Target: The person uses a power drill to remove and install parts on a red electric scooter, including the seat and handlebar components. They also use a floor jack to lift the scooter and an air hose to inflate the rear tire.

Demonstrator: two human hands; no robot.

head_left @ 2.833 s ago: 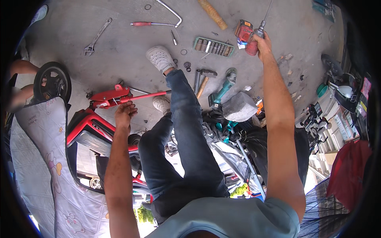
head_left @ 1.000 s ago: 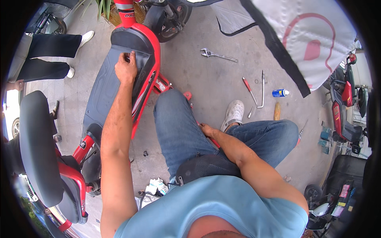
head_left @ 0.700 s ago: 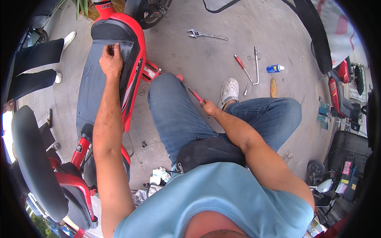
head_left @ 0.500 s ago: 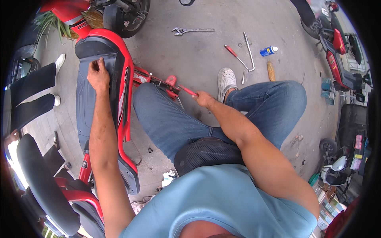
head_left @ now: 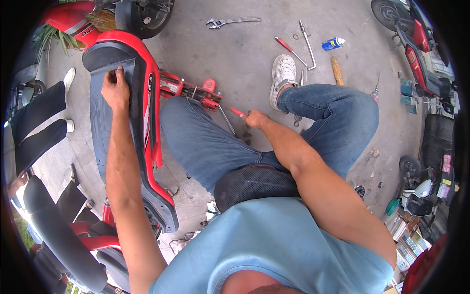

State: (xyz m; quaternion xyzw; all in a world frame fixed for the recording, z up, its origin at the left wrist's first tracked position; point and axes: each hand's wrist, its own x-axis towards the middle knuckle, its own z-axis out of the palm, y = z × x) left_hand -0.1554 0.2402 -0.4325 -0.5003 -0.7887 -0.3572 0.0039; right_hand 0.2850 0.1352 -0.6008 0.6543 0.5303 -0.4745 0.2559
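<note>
My left hand (head_left: 115,90) rests on the grey footboard (head_left: 98,127) of a red scooter, fingers curled near its raised front edge; whether anything is pinched there is unclear. My right hand (head_left: 255,119) grips a red handle (head_left: 237,111), its far end close to a red floor jack (head_left: 209,85) beside the scooter. The jack lies partly behind my bent left leg (head_left: 191,142); a thin metal bar runs down from it. My white clog (head_left: 284,71) stands on the floor to the right of the jack.
An adjustable wrench (head_left: 227,22), red screwdriver (head_left: 285,43), L-bar (head_left: 308,49), blue spray can (head_left: 332,43) and yellow-brown cylinder (head_left: 337,68) lie on the floor. Another person's legs (head_left: 39,108) are at left, scooters (head_left: 421,59) at right, a black seat (head_left: 66,235) lower left.
My right hand has let go of the drill and now holds the red handle, raised toward the jack. My left hand has moved from the jack to the footboard. The view has swung round.
</note>
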